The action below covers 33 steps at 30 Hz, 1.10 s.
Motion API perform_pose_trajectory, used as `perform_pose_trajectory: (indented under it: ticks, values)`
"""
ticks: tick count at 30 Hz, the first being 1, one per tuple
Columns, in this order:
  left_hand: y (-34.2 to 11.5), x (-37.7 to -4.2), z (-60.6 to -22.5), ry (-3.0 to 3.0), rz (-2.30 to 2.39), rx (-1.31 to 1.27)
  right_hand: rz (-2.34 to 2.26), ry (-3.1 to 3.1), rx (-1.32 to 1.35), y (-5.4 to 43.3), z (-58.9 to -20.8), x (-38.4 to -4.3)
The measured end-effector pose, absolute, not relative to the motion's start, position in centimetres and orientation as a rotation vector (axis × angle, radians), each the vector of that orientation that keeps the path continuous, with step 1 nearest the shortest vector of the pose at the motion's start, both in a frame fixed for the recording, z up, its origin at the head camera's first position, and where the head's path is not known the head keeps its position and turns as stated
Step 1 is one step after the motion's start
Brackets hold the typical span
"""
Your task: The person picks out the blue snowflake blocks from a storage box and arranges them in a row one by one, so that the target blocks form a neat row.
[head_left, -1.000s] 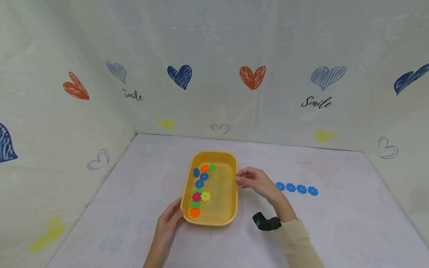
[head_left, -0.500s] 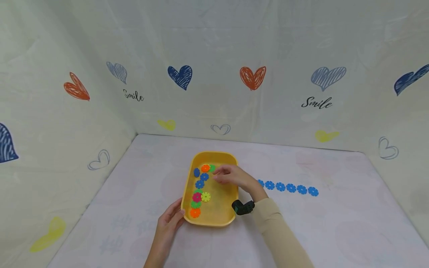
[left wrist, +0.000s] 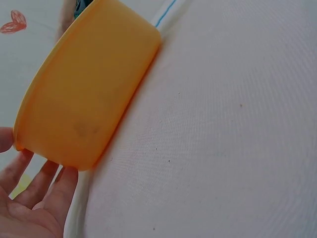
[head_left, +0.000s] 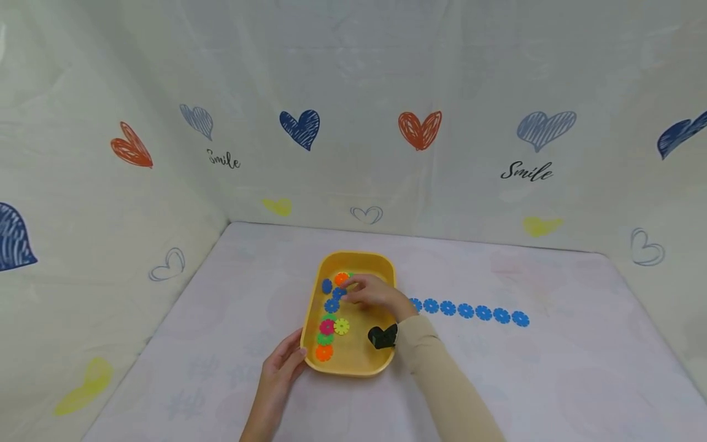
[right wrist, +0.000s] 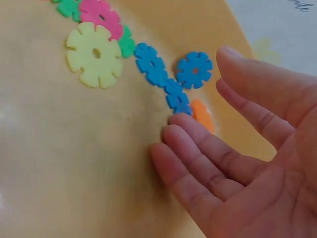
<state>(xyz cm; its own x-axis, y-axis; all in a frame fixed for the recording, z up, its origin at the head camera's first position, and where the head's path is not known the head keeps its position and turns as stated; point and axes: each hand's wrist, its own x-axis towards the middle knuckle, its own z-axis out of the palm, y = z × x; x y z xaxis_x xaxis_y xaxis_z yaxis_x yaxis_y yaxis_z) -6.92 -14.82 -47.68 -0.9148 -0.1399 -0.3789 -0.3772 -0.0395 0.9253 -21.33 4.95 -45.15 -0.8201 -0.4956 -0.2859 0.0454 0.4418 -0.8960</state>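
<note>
My left hand (head_left: 280, 363) grips the near left corner of a yellow plastic tray (head_left: 356, 359), the thumb at the rim and the fingers on the outer wall (left wrist: 84, 84). Over the tray reaches my right hand (head_left: 374, 291), its fingers loosely extended. In the right wrist view its fingertips (right wrist: 181, 121) come up to blue notched snowflake discs (right wrist: 151, 64); whether they touch cannot be told, and no disc shows pinched. Around them in the tray lie a yellow disc (head_left: 341, 326), a pink disc (head_left: 327, 326), orange discs (head_left: 324, 353) and green discs (head_left: 325, 339).
A row of several blue snowflake discs (head_left: 466, 310) lies on the white table (head_left: 552, 368) right of the tray; its left end passes behind the right wrist. A black camera (head_left: 381, 337) sits on that wrist, above the tray. Heart-printed curtains (head_left: 353, 166) stand behind and beside the table.
My right hand has moved left from beside the tray's right wall to over the blue discs inside, uncovering more of the blue row on the table. The left hand stays on the tray.
</note>
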Motion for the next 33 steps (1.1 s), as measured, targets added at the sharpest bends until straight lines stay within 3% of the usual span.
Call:
perform_pose_trajectory:
  ticks: [9, 33]
  values:
    - [-14.8, -6.9, -47.6, 2.061, 2.062, -0.566, -1.387, 2.267, -0.264, 3.6, -46.6, -21.7]
    - [-14.7, -6.8, -47.6, 2.067, 2.066, -0.550, -1.198, 2.504, -0.387, 2.9, -47.3, -22.1]
